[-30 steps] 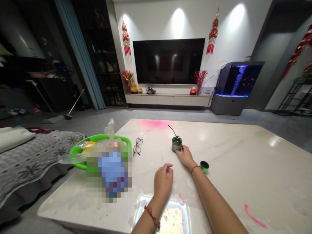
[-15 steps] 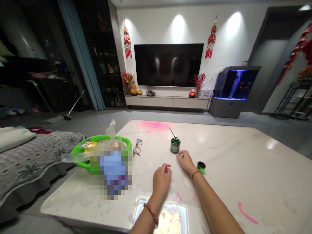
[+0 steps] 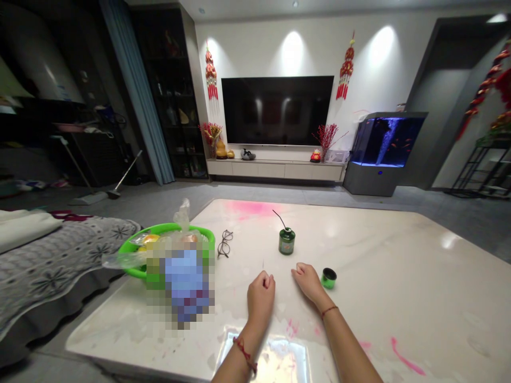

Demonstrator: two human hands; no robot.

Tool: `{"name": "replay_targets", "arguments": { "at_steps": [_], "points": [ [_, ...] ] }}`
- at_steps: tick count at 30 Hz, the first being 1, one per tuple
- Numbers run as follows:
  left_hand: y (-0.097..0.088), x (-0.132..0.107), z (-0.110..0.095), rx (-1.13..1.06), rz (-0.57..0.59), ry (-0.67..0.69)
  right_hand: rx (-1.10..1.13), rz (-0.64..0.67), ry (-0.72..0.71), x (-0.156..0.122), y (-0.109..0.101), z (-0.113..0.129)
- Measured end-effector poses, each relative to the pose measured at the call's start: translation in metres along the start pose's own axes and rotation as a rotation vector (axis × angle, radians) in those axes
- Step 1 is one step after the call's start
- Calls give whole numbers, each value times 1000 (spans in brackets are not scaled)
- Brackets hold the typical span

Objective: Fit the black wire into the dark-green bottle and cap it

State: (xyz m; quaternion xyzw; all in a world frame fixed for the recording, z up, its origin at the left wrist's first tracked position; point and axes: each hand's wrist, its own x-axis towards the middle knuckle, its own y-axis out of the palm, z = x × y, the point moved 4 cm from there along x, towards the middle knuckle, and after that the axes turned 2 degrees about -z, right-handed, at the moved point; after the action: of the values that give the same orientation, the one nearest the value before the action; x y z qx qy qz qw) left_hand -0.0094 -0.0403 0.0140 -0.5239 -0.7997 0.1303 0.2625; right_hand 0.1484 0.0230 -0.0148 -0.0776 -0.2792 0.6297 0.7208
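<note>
My left hand (image 3: pixel 261 299) rests on the marble-patterned table as a loose fist, and nothing shows in it. Curled the same way, my right hand (image 3: pixel 306 279) lies just left of a small round green cup or cap (image 3: pixel 329 278) with a dark inside, apart from it. Beyond my right hand stands a dark green bottle (image 3: pixel 287 242) with a label, upright and uncapped; a thin dark stick (image 3: pixel 279 218) leans out of its neck. Neither hand touches the bottle.
On the left of the table (image 3: pixel 399 276) sit a green basket (image 3: pixel 126 261) with bagged fruit, a blurred-out blue item (image 3: pixel 186 282) and folded glasses (image 3: pixel 225 243). Pink stains (image 3: pixel 405 357) mark the tabletop. A patterned sofa (image 3: pixel 88 242) stands left; a television and fish tank are behind.
My right hand has drawn back from beside the bottle toward me and its fingers have curled in. My left hand's fingers have closed into a fist.
</note>
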Motion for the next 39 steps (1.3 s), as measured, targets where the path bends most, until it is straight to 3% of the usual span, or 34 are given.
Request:
{"name": "replay_targets", "arguments": {
  "at_steps": [5, 10, 16, 20, 24, 30, 34, 39],
  "points": [
    [-2, 5, -10, 94, -32, 100, -61, -126, -60, -9, -9, 12],
    [6, 18, -20, 357, -9, 226, -230, -189, -194, -12, -16, 33],
    [25, 17, -15, 569, 178, 427, -476, -1, -243, -16, -13, 39],
    [24, 16, -9, 618, 229, 463, -614, 37, -234, -18, -15, 38],
    [23, 14, -11, 675, 293, 529, -618, 66, -228, -19, -14, 37],
    [12, 8, -13, 484, 231, 507, -363, -92, -163, -17, -19, 34],
    [3, 11, -4, 402, 129, 345, -178, -254, -107, 5, -22, 31],
    [-1, 15, -2, 300, 52, 291, -280, -248, -211, 49, -22, 52]
  ]
}}
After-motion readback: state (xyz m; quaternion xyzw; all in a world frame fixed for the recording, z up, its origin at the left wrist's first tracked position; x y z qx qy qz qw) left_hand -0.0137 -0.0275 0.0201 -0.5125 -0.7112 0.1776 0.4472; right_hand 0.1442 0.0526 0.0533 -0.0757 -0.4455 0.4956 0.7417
